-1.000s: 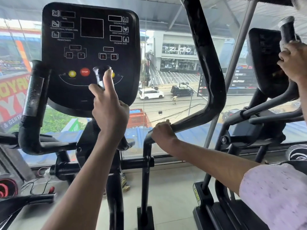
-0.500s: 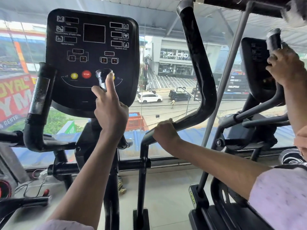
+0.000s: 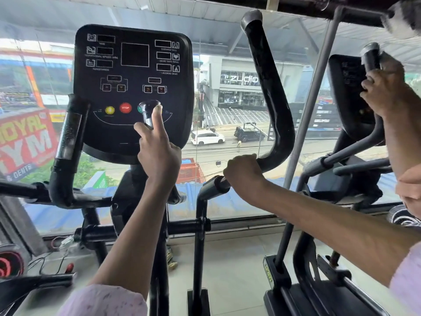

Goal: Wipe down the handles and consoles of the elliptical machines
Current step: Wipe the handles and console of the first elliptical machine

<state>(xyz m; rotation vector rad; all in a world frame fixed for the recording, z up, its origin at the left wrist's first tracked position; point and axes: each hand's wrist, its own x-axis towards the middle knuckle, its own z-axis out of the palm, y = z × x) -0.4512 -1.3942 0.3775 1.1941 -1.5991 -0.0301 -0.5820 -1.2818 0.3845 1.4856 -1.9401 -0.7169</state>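
A: What is gripped by the left hand [image 3: 159,156]?

B: A short black handle [image 3: 148,112] is clasped, with the forefinger laid up along it. Directly behind the hand the console [image 3: 133,87] is seen, its red stop button [image 3: 125,107] just left of the fingertip.

A: And the right hand [image 3: 245,174]?

B: It is clenched around the low end of the long curved handle [image 3: 268,99], which is carried up and away above the knuckles. No cloth can be made out in either hand.

A: What is found farther out?

B: Further right, a third hand [image 3: 382,94] is wrapped on the grip of the neighbouring machine [image 3: 350,179]. Beyond everything, a window [image 3: 227,110] and a street are seen.
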